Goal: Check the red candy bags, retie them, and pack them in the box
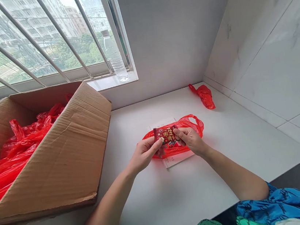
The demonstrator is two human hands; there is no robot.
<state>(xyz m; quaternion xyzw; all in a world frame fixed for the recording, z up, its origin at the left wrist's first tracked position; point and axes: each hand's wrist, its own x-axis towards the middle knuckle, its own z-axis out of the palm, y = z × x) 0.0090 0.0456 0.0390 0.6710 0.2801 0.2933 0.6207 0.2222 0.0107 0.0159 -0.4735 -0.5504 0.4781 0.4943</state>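
A small dark red snack packet (166, 134) with gold Chinese characters is stretched between my two hands. My left hand (146, 151) pinches its left end, with the thumb on the front. At the other end, my right hand (190, 139) grips the packet between thumb and fingers. Directly beneath lies a red plastic bag (195, 124), spread out with a handle loop toward the right. Something red with dark lettering shows inside it, partly hidden by the packet. Under the bag is a white printed sheet (173, 161), mostly covered.
A large cardboard box (87, 143) full of red plastic bags (29, 139) stands on the left. Toward the back right corner of the white table (239, 145) lies a small bunched red bag (205, 96). A clear water bottle (115, 56) stands on the barred window's sill.
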